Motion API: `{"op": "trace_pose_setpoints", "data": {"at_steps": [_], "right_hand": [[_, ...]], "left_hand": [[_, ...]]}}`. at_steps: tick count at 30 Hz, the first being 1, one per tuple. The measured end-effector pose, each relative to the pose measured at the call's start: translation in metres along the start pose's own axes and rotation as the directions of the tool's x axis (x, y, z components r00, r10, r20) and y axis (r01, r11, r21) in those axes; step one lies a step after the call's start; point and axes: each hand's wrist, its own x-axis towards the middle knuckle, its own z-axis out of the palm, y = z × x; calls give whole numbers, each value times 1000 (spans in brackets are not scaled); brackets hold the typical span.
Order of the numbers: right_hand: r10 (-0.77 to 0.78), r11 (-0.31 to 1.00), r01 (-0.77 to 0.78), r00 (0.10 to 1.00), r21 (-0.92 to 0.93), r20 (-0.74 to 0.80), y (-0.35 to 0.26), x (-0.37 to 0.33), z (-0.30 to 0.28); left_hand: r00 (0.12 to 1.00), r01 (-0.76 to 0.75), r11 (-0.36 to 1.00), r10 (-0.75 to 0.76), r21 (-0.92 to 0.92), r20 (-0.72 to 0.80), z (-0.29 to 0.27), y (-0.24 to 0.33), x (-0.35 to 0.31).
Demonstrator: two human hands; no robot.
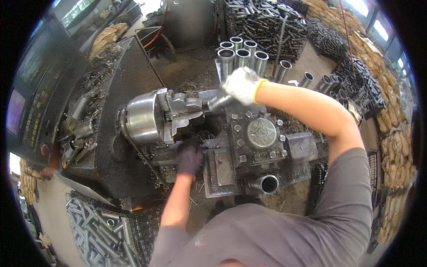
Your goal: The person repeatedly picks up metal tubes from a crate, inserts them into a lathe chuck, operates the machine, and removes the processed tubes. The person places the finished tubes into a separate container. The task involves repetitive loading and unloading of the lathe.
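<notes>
My right hand [242, 84], in a white knit glove with a yellow cuff, is closed around a short metal tube [217, 102]. The tube slants down to the left, its far end at the jaws of a lathe chuck [144, 118]; whether the jaws touch it I cannot tell. Below the chuck is my left hand [190, 158] in a dark glove, its fingers blurred and dim against the machine bed. Right of the chuck sits a square tool post [259, 135] with a round cap and several bolt heads.
Several upright steel tubes [243, 55] stand behind the tool post. One tube [269, 184] lies on the near side of the carriage. A crate of loose tubes [95, 236] is at lower left. More metal parts [267, 26] are heaped at the back, and brown sacks [396, 160] line the right.
</notes>
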Motion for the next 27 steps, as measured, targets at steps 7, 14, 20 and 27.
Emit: {"op": "trace_pose_setpoints", "data": {"at_steps": [7,14,20,27], "right_hand": [[-104,827,-56,962,559,251,-35,70,65],[-82,728,71,996,682,-16,-27,66,70],[-42,702,-138,971,699,234,-30,80,65],[117,774,-180,983,607,141,-36,32,12]], "left_hand": [[755,373,208,-635,-904,166,-30,-94,-214],[414,-106,-136,-907,-985,81,-63,-221,-285],[351,-65,-432,-854,-899,385,-118,-209,-287],[360,-19,-13,-933,-1000,5,-102,-208,-277]]}}
